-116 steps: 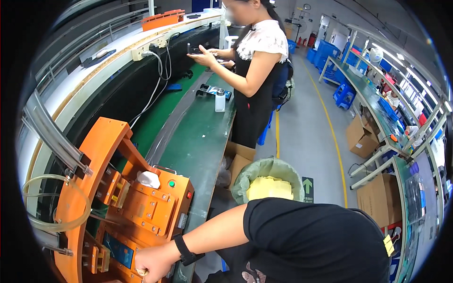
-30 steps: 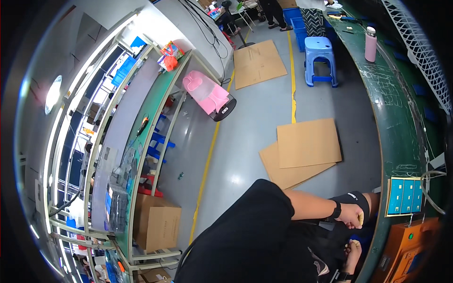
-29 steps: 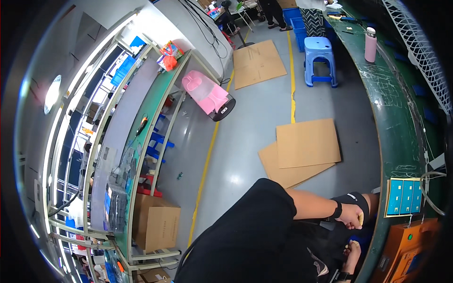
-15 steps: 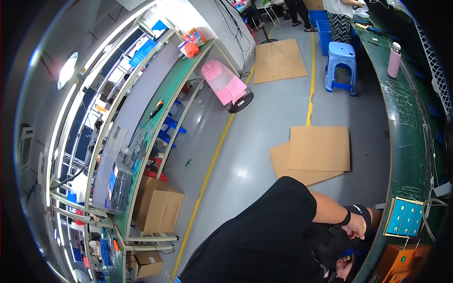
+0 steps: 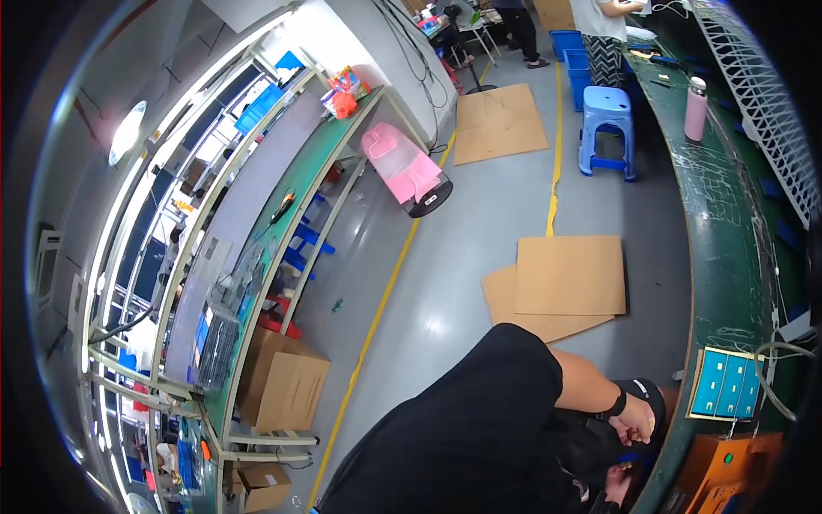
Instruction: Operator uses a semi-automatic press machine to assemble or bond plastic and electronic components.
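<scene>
My left hand (image 5: 634,421), with a black band (image 5: 618,401) on its wrist, hangs over my lap beside the green workbench's near edge. Its fingers are curled together and point down; what they hold, if anything, is too small to make out. Just below it, my right hand (image 5: 616,481) shows only in part, its fingers bent inward. A bit of blue lies by its fingertips, and I cannot name it. The black sleeve (image 5: 462,403) of my left arm fills the lower middle. Closest to both hands on the bench is a teal panel with several sections (image 5: 728,384).
An orange box with a green button (image 5: 728,471) stands on the green workbench (image 5: 719,283). Farther along are a pink bottle (image 5: 695,111) and a blue stool (image 5: 607,133). Cardboard sheets (image 5: 571,274) lie on the floor. A pink folding seat (image 5: 402,167) sits by the left bench.
The view has turned slightly, so bench and floor things sit a little further left. My left hand has come slightly lower, toward the right hand. Both keep their fingers bent.
</scene>
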A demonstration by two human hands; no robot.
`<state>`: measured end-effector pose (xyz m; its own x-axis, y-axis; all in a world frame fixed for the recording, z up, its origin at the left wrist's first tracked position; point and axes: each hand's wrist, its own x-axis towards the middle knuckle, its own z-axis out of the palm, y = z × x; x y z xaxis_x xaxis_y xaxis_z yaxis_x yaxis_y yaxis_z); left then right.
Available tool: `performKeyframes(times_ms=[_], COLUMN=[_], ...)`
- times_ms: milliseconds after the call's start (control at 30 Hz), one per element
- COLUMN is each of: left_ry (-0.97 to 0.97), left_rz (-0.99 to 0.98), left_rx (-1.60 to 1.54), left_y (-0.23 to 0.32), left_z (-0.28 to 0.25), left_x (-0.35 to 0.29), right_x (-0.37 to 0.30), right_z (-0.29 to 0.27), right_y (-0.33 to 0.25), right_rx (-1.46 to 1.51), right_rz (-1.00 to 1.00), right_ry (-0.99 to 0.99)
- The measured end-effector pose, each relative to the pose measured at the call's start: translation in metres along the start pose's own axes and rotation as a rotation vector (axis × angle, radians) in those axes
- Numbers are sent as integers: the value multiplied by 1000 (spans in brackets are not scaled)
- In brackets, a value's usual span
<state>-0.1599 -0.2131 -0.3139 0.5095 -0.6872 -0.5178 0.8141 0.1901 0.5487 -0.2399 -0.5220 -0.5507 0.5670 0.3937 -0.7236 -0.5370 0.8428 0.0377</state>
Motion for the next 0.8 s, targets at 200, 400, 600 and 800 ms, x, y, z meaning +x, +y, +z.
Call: performKeyframes(times_ms=[200, 400, 600, 800], left_ry=[26, -28, -64, -111], left_rz=[-13, -4, 5, -10], left_rx=[69, 82, 62, 79], left_y=[4, -3, -12, -10], left_z=[9, 6, 8, 4], left_x=[-5, 0, 1, 6], right_x=[0, -4, 6, 1], right_z=[-1, 14, 6, 20], right_y=[0, 1, -12, -12], right_rx=[-45, -208, -241, -286], right_rz=[-51, -75, -55, -62], right_ry=[-133, -211, -247, -272])
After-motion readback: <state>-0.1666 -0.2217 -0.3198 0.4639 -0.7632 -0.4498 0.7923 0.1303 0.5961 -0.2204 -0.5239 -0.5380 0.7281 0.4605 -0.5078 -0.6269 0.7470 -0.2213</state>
